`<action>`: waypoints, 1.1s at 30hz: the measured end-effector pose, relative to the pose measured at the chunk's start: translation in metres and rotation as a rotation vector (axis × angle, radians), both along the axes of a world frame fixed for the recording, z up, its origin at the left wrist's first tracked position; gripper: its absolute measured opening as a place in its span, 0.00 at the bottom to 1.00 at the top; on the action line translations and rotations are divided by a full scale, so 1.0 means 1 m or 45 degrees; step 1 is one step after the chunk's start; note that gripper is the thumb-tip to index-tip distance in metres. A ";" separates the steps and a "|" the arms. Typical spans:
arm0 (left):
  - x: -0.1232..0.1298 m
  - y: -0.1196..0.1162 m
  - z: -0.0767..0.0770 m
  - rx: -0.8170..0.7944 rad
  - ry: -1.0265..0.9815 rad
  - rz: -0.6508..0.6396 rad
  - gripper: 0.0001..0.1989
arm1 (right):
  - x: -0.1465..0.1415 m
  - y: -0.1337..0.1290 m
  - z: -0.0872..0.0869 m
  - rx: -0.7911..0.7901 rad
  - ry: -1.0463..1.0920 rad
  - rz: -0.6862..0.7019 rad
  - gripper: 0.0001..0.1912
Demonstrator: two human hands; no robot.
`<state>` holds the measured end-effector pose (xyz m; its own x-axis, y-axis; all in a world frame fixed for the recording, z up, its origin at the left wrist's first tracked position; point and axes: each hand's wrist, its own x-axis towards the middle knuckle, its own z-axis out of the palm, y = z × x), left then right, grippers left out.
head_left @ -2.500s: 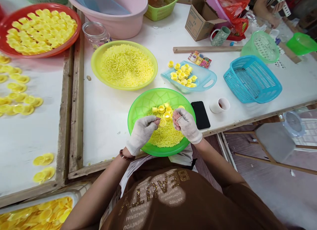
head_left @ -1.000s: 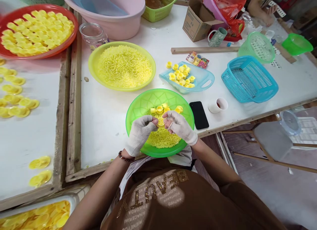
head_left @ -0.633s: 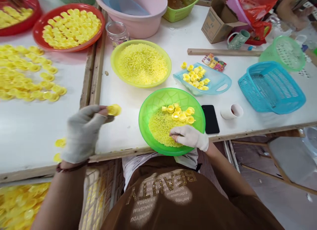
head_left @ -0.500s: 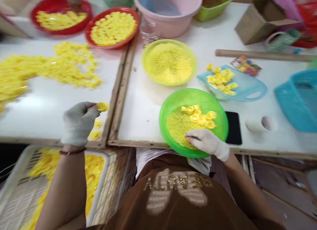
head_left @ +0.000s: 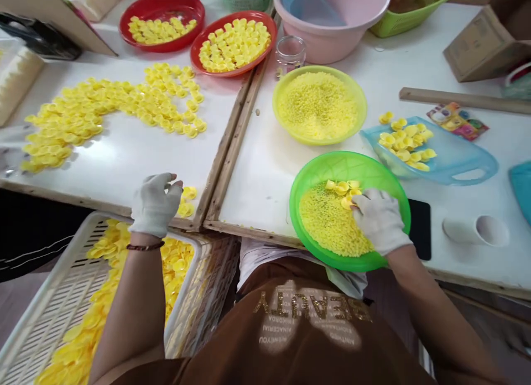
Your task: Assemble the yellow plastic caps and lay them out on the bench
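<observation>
My left hand [head_left: 156, 203], in a white fingertip-less glove, hovers near the table's front edge. Its thumb and forefinger are a little apart, and nothing shows between them. Beside it lie small round yellow pieces [head_left: 189, 193], partly behind the fingers. My right hand [head_left: 379, 222], gloved alike, is inside the green bowl [head_left: 299, 177]. Its fingers close on a small yellow cup-shaped piece [head_left: 347, 201]. More such cups [head_left: 342, 188] rest at the bowl's far side, some hidden by the hand. Small yellow granules [head_left: 327, 222] cover the bowl's bottom.
A yellow bowl of granules [head_left: 319, 105] stands behind, with a blue scoop [head_left: 464, 155] of yellow cups to its right. A phone [head_left: 420, 230] and white cup [head_left: 475, 231] lie right. Yellow pieces [head_left: 124, 100] spread leftward; a white crate [head_left: 93, 230] sits below.
The round yellow piece has left my left hand, whose fingers have parted. My right hand has moved from the granules to the cups and grips one. The view has shifted left.
</observation>
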<state>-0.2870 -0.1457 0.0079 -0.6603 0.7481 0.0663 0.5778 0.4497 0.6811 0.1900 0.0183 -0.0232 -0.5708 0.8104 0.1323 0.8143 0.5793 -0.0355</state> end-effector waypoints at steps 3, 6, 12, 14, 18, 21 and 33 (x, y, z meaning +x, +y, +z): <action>0.069 0.035 0.016 0.087 -0.040 -0.233 0.15 | -0.005 -0.001 0.005 0.001 0.035 0.054 0.07; 0.157 0.069 0.023 0.108 -0.504 -0.633 0.18 | -0.013 -0.009 0.017 -0.010 0.210 0.159 0.07; 0.252 0.118 0.000 0.082 -0.582 -0.998 0.10 | -0.016 -0.032 0.022 -0.231 0.484 0.260 0.12; 0.257 0.123 -0.008 0.089 -0.490 -0.968 0.08 | -0.013 -0.040 0.017 -0.329 0.425 0.167 0.13; 0.263 0.120 -0.015 0.061 -0.417 -0.970 0.11 | -0.009 -0.055 -0.003 -0.513 0.051 0.328 0.10; 0.265 0.119 -0.019 0.045 -0.428 -1.012 0.11 | -0.012 -0.060 -0.018 -0.670 0.051 0.414 0.10; 0.262 0.116 -0.017 -0.013 -0.756 -1.089 0.09 | -0.036 -0.021 0.040 -1.358 1.701 -0.463 0.24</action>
